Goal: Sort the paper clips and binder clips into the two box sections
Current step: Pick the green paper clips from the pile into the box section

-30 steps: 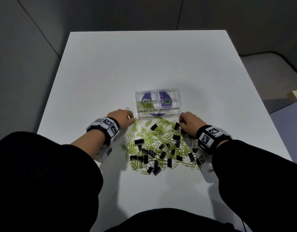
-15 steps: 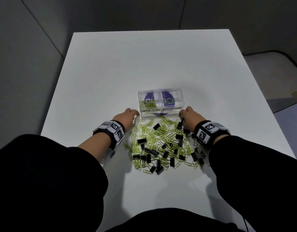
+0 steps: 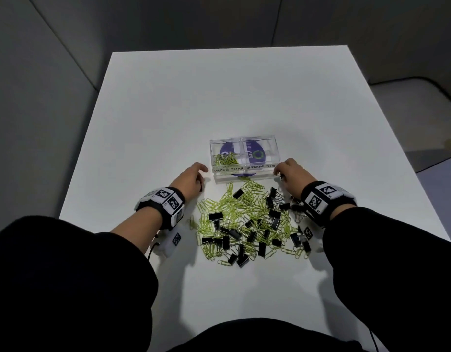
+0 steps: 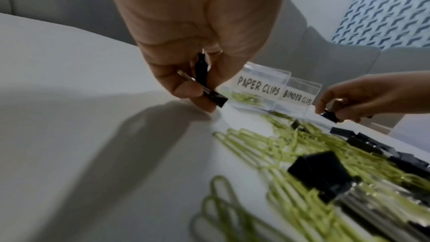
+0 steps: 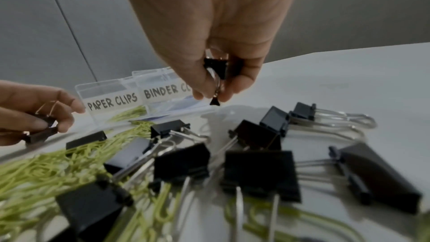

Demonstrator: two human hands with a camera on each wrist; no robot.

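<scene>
So, binder clips are pinched in both hands beside the clear box point(image 3: 244, 158)

Black clips gripped by left hand point(image 4: 186, 43) and right hand point(image 5: 221, 34); pile point(image 3: 244, 224) left on table point(image 3: 219, 97)

Clear glossy plastic box point(image 3: 244, 158) (matt white table point(image 3: 219, 97))
</scene>
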